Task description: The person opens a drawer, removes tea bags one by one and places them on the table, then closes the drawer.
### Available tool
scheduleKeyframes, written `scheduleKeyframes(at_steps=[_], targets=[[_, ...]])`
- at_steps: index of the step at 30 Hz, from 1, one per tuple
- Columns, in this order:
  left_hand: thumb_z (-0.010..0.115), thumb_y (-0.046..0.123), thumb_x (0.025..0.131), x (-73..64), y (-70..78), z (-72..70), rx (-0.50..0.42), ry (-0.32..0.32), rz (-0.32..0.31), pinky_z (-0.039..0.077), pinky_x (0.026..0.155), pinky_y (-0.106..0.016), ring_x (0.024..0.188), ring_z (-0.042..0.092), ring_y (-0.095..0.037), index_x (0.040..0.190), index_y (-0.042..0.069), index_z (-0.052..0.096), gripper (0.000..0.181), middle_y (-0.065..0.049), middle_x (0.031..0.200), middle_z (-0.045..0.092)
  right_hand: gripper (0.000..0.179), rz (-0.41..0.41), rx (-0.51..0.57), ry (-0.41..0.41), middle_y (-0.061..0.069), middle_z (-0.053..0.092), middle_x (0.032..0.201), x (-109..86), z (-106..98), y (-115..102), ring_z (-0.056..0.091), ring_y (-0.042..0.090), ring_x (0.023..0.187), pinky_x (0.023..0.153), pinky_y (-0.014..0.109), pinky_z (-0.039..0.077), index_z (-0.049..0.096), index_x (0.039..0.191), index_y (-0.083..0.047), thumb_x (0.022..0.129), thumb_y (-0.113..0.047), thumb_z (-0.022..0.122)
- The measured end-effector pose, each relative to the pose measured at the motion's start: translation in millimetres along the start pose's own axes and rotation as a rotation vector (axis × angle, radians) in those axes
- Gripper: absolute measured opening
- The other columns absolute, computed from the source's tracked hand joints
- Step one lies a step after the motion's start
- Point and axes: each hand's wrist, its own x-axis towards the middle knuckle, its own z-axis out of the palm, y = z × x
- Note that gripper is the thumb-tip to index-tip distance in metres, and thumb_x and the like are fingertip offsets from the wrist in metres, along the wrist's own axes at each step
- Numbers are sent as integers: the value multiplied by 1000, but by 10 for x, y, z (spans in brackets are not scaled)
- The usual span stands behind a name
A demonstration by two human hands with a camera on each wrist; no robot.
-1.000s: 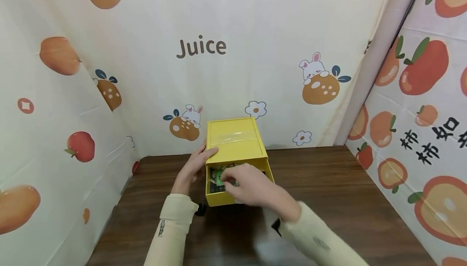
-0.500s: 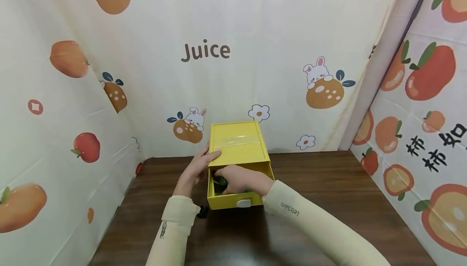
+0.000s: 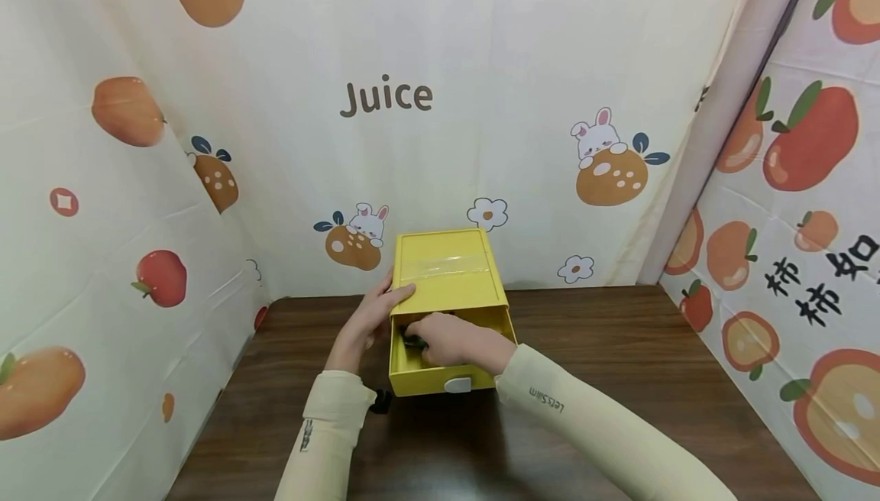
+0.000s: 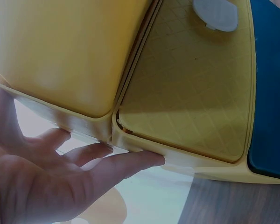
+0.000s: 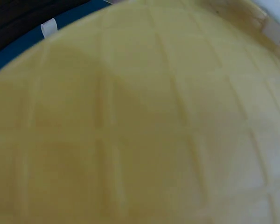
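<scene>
Right hand (image 3: 450, 339) pinches a dark object (image 3: 414, 341) inside a yellow plastic drawer (image 3: 421, 385), straight-fingered left hand (image 3: 367, 319) against its yellow casing's (image 3: 447, 249) left side.

Drawer (image 3: 421, 384): extended, open from above; free space at front left, room to reach in. Right hand (image 3: 452, 338): fills middle, blocks way to right part. Dark item (image 3: 414, 341): beneath that hand, occupies left side. Casing (image 3: 447, 250): roofs rear, prevents overhead entry there. Left hand (image 3: 370, 316): bars left flank. Knob (image 3: 457, 386): juts from front. Tabletop (image 3: 605, 379): passage right of casing. Backdrop (image 3: 481, 157): limits rear.
</scene>
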Motion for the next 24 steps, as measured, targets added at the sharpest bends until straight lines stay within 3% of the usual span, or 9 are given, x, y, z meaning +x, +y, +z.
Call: scheduleKeyframes(at_steps=[5,10,18,24], targets=[[64,45,93,17,-37,4,21,25,31,55,74,-49,93,66,-27,151,50,18,75,-17,122,56,26,0,-52,67,-2,68,102,-37,-14,-30,56,8,80,76,22,47,70,115,-12,92,-3,63],[65,48,91,13,-43,14,36,46,38,55,73,-47,91,66,-28,149,52,21,74,-17,121,56,32,8,-106,110,-4,68,112,-92,-43,-39,58,7,84,81,24,49,69,122,-16,92,-5,64],[67,48,89,11,-35,30,18,72,33,55,75,-50,91,66,-29,148,53,24,73,-18,117,58,39,-65,-13,150,-8,68,111,-262,-188,18,60,8,90,86,24,47,70,120,-17,90,5,58],[65,50,90,17,-53,16,37,65,27,55,73,-49,91,65,-29,149,53,24,72,-19,119,56,43,-124,26,137,-7,68,112,-454,-334,56,61,10,99,90,26,47,71,119,-15,90,11,52]])
